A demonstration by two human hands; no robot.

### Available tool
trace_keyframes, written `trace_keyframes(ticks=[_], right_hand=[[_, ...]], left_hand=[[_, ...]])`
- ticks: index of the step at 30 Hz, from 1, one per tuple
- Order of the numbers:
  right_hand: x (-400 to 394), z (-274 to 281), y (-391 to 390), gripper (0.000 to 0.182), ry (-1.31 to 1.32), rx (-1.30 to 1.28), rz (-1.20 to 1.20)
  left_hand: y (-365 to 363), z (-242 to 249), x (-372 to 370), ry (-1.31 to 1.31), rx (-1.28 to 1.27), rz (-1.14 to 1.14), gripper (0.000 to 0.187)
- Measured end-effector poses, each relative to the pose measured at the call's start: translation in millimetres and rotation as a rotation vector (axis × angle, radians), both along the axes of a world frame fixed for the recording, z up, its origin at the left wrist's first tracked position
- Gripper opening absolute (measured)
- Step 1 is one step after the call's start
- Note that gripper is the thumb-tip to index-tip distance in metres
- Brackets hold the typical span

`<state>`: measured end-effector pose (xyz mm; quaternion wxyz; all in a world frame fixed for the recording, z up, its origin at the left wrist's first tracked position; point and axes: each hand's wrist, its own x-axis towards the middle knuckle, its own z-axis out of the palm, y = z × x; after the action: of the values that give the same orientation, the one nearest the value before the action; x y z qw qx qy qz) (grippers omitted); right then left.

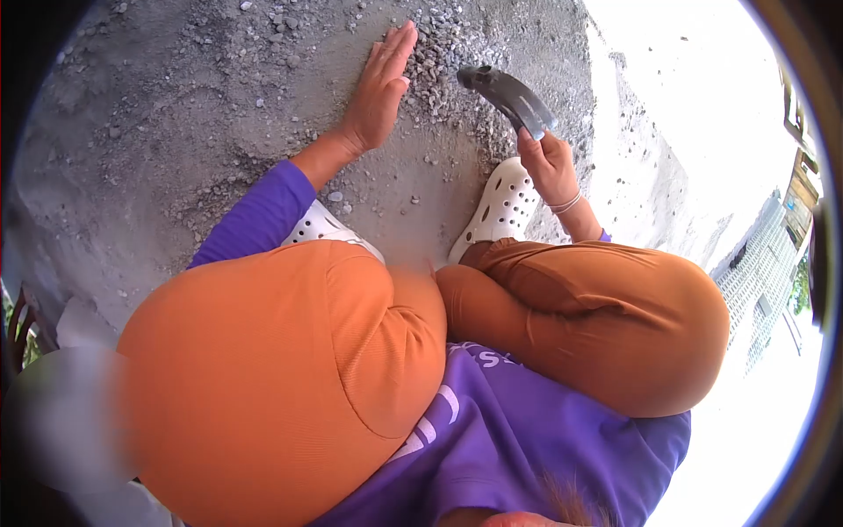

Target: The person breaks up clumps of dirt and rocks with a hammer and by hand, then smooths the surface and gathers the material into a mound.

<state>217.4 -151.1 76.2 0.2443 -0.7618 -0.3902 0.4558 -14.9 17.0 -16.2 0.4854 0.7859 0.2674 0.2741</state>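
Two hands by a heap of little stones

The person squats on the dusty ground [413, 180]. The left hand [379, 104] is by the left side of the heap of little stones [436, 63]. Its long fingers are straight and close together, and they hold nothing. I cannot tell if they press on the dirt. The right hand [551, 167] has its fingers clamped on the near end of a dark curved piece [516, 95]. The far end of the piece is over the right side of the heap, and I cannot tell if it touches the stones.

Some things could go wrong. The far end points toward the left hand, so a quick swing that way could bump or scratch those bare fingers. The right hand holds just one end, so the piece could twist if it hits a stuck stone. A hard push could make stones roll to the right shoe [502, 204], because that shoe is near the heap.

On the right, near the right hand, the gray dirt meets a bright strip [667, 70]. The orange pants [263, 351] fill the space close to the body, so there is little room to pull back there. A flat path runs between the right shoe and the left shoe [329, 227]. There is more room left of the left hand, with loose stones about.
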Motion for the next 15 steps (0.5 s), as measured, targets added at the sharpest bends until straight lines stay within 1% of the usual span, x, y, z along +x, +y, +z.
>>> trace_keyframes(ticks=[1, 2, 3, 6, 8, 9, 10, 11, 13, 15], right_hand=[[-3, 21, 8, 0.034, 0.072, 0.003, -0.015], [-3, 27, 7, 0.026, 0.144, 0.076, -0.08], [-3, 34, 9, 0.024, 0.178, 0.189, -0.074], [1, 26, 5, 0.027, 0.047, 0.364, 0.063], [-3, 22, 17, 0.032, -0.128, 0.342, 0.216], [4, 3, 11, 0.039, -0.207, -0.028, 0.245], [5, -9, 10, 0.041, -0.255, -0.077, 0.284], [7, -14, 4, 0.041, -0.261, -0.098, 0.295], [1, -4, 12, 0.04, -0.263, -0.114, 0.311], [-7, 16, 15, 0.036, -0.06, 0.038, 0.173]], left_hand=[[0, 0, -1, 0.003, -0.004, 0.001, 0.064], [3, -1, 0, 0.001, -0.006, 0.01, 0.064], [2, 0, 0, 0.0, -0.016, 0.014, 0.063], [1, -3, 0, 0.012, -0.019, 0.008, 0.063], [3, -2, 1, 0.013, -0.021, 0.006, 0.063], [2, -1, 0, 0.019, -0.027, 0.001, 0.063], [2, 0, 0, 0.018, -0.024, 0.006, 0.063], [2, 0, -1, 0.014, -0.032, -0.007, 0.064], [5, 0, -2, 0.016, -0.036, -0.013, 0.064], [4, 1, -2, -0.033, -0.053, -0.027, 0.064]])
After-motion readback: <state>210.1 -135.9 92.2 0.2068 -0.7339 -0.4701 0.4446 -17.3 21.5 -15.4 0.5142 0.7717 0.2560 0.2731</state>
